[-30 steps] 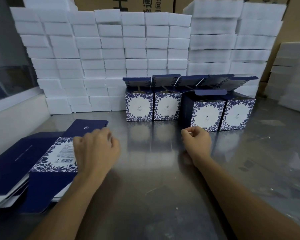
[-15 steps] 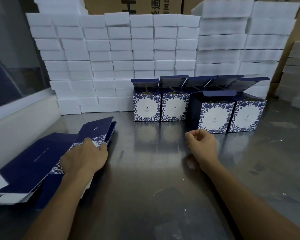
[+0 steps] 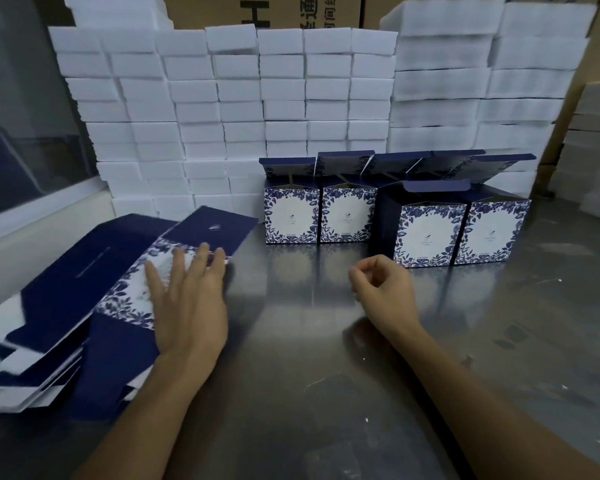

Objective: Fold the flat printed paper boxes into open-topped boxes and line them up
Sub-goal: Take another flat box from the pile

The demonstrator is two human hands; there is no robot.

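A stack of flat navy boxes with blue floral print [image 3: 73, 303] lies at the left of the steel table [image 3: 309, 375]. My left hand [image 3: 187, 299] lies flat on the top flat box [image 3: 205, 230], fingers straight and spread over its printed panel. My right hand [image 3: 385, 292] hovers just above the table's middle with fingers loosely curled, holding nothing. Several folded boxes [image 3: 426, 230] stand in a row at the back, lids open and tilted up; the leftmost [image 3: 291, 216] sits a little farther back than the two at the right.
Stacks of white foam blocks [image 3: 243, 109] form a wall behind the folded boxes. More foam piles [image 3: 596, 150] stand at the far right. Brown cartons [image 3: 267, 12] rise behind. A white ledge and window [image 3: 25, 188] run along the left.
My left hand has opened from a curled grip and now lies flat with straight fingers on the top flat box, which has shifted right. My right hand stayed in place.
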